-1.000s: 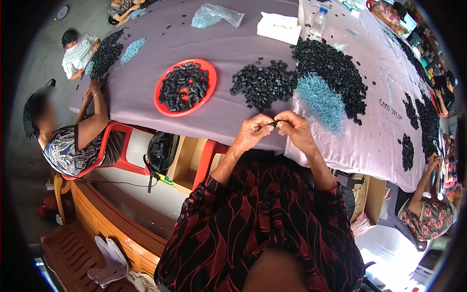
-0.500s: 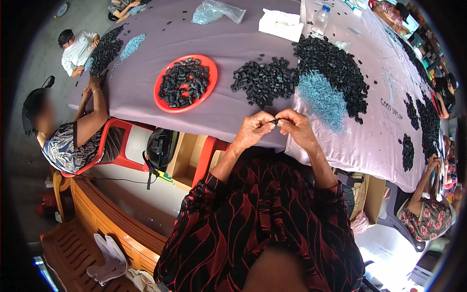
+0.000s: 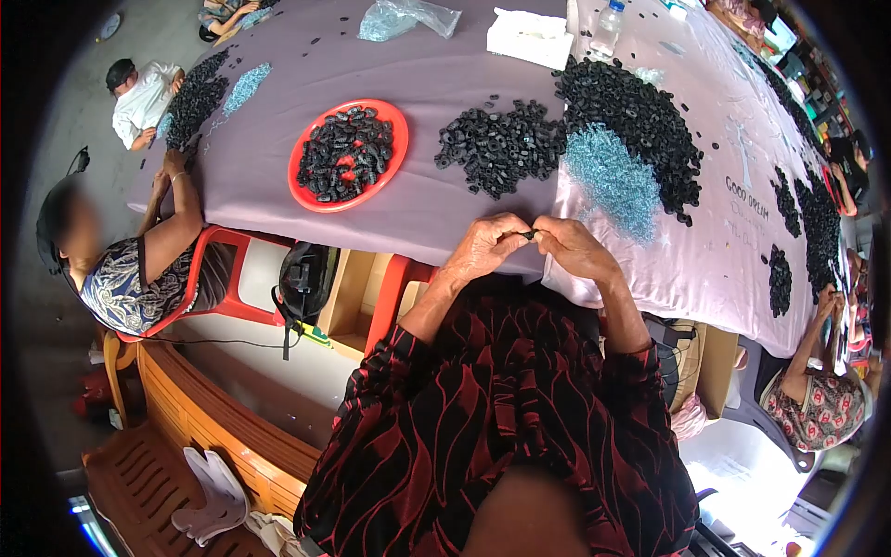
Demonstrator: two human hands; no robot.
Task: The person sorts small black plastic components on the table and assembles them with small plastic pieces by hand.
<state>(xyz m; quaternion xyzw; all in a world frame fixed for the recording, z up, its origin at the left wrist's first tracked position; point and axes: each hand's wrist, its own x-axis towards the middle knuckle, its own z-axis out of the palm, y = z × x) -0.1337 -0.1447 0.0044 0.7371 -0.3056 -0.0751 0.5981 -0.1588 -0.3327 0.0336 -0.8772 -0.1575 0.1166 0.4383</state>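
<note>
Near the table's front edge, my left hand and my right hand meet, both pinching a small black part between thumbs and fingertips. Fingers cover most of it, so its exact kind does not show. Just beyond my hands lies a pile of small black parts. Farther right spreads a larger heap of black parts, with a mound of small clear-blue pieces against its near side. A red plate to the left holds finished-looking black parts.
A tissue box, a water bottle and a clear plastic bag stand toward the back of the cloth-covered table. A person sits at left on a red chair. Other people work at the right edge.
My view has shifted slightly, so the table items appear a little higher and farther left. Both hands keep pinching the small black part, with my right fingers curled closer around it.
</note>
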